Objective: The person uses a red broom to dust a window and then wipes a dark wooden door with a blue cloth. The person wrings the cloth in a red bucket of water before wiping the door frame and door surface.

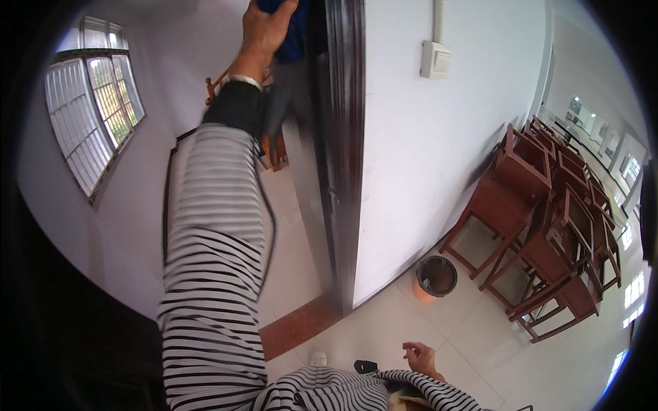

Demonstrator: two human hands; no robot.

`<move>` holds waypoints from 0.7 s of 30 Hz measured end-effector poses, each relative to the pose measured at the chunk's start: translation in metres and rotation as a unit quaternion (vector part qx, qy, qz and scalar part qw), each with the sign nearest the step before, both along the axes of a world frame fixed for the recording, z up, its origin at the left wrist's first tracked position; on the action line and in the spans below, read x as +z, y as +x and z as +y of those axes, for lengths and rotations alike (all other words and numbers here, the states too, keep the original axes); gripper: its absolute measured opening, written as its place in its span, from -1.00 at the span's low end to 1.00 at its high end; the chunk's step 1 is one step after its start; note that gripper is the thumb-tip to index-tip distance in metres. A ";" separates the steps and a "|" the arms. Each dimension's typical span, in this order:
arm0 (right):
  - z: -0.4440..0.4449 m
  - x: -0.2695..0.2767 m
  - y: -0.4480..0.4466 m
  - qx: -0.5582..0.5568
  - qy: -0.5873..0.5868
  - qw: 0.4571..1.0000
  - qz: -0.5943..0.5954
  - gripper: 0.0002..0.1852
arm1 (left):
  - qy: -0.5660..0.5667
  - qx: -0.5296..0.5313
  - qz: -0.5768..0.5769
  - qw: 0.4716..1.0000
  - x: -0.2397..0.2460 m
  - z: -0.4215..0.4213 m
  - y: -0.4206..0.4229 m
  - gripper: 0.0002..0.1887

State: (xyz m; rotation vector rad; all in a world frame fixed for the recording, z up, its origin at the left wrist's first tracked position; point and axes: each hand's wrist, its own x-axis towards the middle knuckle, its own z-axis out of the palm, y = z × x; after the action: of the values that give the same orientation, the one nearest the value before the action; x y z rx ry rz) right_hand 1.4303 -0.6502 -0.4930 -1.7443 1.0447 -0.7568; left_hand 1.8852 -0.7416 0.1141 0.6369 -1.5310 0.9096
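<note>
My left hand (263,32) is raised at the top of the view. It grips a dark blue cloth (294,38), held up close to the dark door frame (345,128); whether the cloth touches the frame is hard to tell. A black band and a dangling cable are on that wrist, over a striped sleeve (211,267). Low on the right, beside my body, hangs my right hand (421,358), with loosely bent fingers and nothing in them.
Through the doorway, past a reddish threshold (303,324), are a barred window (97,103) and wooden furniture (276,153). Right of the frame, a light switch (437,60) is on the white wall. Below stand a lined waste bin (436,277) and stacked wooden desks (545,226).
</note>
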 end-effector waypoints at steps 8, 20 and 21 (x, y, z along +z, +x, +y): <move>-0.002 0.026 0.117 0.021 0.039 0.998 0.051 -0.81 | 0.176 0.046 0.200 0.963 -0.362 0.006 0.017 -0.08; -0.031 0.060 0.221 0.083 -0.018 0.996 0.021 -0.81 | -0.121 0.096 0.034 0.987 -0.035 -0.049 0.098 -0.36; -0.033 0.053 0.222 0.097 -0.014 0.995 0.028 -0.80 | -0.030 0.167 0.005 0.985 -0.097 -0.044 0.113 -0.16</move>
State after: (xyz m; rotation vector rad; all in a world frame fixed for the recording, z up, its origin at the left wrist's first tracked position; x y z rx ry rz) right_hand 1.6523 -0.6829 -0.4397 -1.8694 0.8898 -0.6058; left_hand 1.9981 -0.7860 0.0174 0.8690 -1.4044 1.1995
